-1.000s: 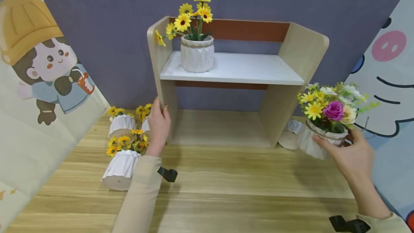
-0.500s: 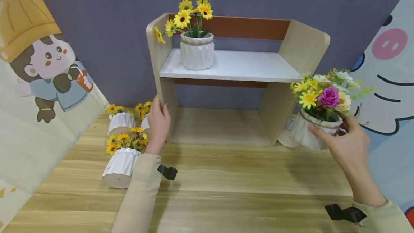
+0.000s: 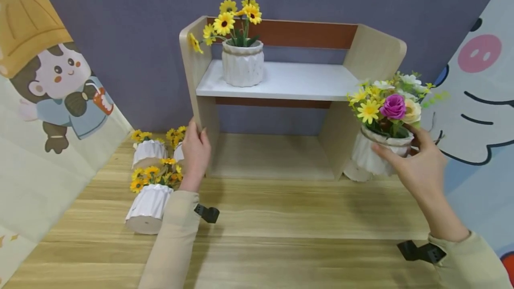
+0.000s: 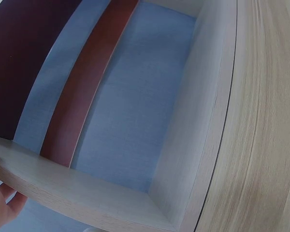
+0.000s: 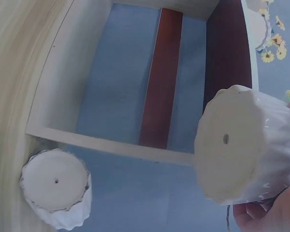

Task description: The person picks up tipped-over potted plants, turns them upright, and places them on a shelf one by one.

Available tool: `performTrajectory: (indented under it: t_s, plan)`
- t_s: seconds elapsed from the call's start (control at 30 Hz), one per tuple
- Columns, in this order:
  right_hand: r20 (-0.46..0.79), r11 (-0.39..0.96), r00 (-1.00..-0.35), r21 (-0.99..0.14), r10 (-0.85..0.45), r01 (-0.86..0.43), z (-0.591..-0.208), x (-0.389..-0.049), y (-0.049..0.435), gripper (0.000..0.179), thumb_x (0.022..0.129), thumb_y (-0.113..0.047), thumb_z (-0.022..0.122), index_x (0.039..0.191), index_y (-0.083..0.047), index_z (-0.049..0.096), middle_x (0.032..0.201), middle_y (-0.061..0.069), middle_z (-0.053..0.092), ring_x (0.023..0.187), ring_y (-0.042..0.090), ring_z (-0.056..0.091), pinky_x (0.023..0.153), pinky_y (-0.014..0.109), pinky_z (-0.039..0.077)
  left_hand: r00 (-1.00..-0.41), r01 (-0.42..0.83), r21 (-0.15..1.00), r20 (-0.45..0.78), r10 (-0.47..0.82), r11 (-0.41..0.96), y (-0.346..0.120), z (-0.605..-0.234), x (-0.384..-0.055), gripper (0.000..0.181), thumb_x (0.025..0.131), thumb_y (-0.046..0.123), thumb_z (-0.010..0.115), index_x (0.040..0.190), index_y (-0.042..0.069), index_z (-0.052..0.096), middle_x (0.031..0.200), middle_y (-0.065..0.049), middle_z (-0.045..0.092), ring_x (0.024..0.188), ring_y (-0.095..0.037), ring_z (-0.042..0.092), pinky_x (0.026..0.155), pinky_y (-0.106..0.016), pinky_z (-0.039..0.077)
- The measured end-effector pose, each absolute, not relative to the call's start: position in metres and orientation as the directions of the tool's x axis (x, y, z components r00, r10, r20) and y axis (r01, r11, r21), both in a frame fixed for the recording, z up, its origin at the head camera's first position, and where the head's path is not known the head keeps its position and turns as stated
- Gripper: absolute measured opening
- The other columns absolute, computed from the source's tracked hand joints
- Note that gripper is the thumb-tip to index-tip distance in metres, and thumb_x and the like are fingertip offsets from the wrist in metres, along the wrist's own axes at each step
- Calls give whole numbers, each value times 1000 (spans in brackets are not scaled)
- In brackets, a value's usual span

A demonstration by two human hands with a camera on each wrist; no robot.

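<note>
near the right end of the shelf unit (image 3: 371,50), a white pot of mixed flowers (image 3: 370,150) hangs above the counter (image 3: 289,217), pinched between thumb and fingers of the right hand (image 3: 421,168). the left hand (image 3: 196,153) grips the front edge of the left wall (image 3: 208,115). a pot of yellow daisies (image 3: 242,66) stands on the white upper shelf (image 3: 305,79).

Even light, soft shadows on the table (image 3: 289,222) — wrist views bluish, hazier, glints on the held pot (image 5: 279,135).
</note>
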State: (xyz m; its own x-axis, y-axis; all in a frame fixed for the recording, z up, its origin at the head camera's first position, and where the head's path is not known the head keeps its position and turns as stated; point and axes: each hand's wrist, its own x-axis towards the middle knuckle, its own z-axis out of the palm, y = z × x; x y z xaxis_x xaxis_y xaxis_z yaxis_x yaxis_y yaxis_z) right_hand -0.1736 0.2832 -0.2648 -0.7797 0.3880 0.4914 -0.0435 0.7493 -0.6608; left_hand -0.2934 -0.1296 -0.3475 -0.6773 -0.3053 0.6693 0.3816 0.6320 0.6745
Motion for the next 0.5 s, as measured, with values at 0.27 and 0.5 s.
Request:
performTrajectory:
  t_s: [0.27, 0.5]
  plan:
    - [536, 740, -771, -660, 344, -129, -254, -181, 271, 73, 67, -31, 79, 132, -20, 48, 104, -5, 52, 77, -4, 44, 60, 9, 36, -675, 378, 672, 671, -307, 637, -130, -347, -293, 33, 92, 9, 48, 124, 1, 47, 112, -23, 57, 100, -39, 56, 83, -51, 48]
    - [580, 729, -757, -651, 301, -210, -246, -186, 259, 70, 69, -29, 78, 131, -19, 48, 111, 1, 54, 84, -3, 43, 64, 12, 35, -691, 370, 682, 656, -303, 630, -130, -346, -292, 34, 93, 9, 47, 126, 2, 46, 115, -22, 56, 104, -38, 55, 85, -50, 48]
